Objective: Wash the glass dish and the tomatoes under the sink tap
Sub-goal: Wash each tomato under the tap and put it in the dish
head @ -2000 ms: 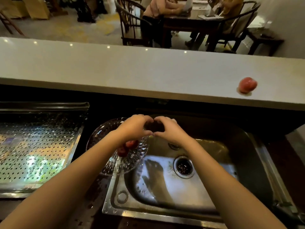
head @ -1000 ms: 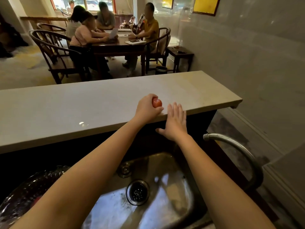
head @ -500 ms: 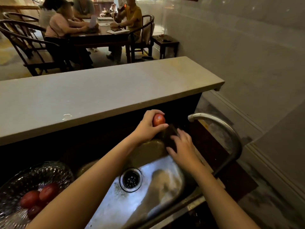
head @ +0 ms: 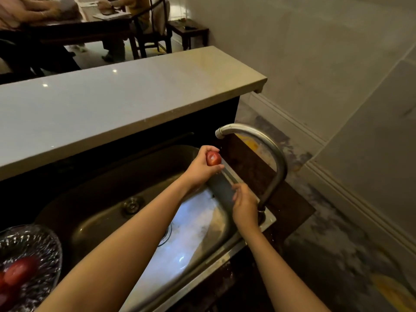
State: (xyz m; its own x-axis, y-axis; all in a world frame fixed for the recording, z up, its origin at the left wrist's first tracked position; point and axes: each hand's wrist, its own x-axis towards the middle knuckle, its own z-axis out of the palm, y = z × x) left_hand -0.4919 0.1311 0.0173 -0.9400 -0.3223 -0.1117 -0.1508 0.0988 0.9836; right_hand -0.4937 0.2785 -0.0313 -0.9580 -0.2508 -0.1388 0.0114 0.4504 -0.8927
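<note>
Left hand (head: 198,171) grips a tomato (head: 213,158) beneath the tap (head: 265,149); right hand (head: 244,206) at its base, grip unclear.

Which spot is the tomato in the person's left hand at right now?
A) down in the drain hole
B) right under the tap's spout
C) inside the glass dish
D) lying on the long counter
B: the left hand grips the tomato just below the tap's spout.

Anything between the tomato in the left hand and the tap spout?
Nothing visible. The left hand holds the tomato just under the tap spout, with open air between them. The right hand is lower, beside the tap's base, out of that path.
</note>
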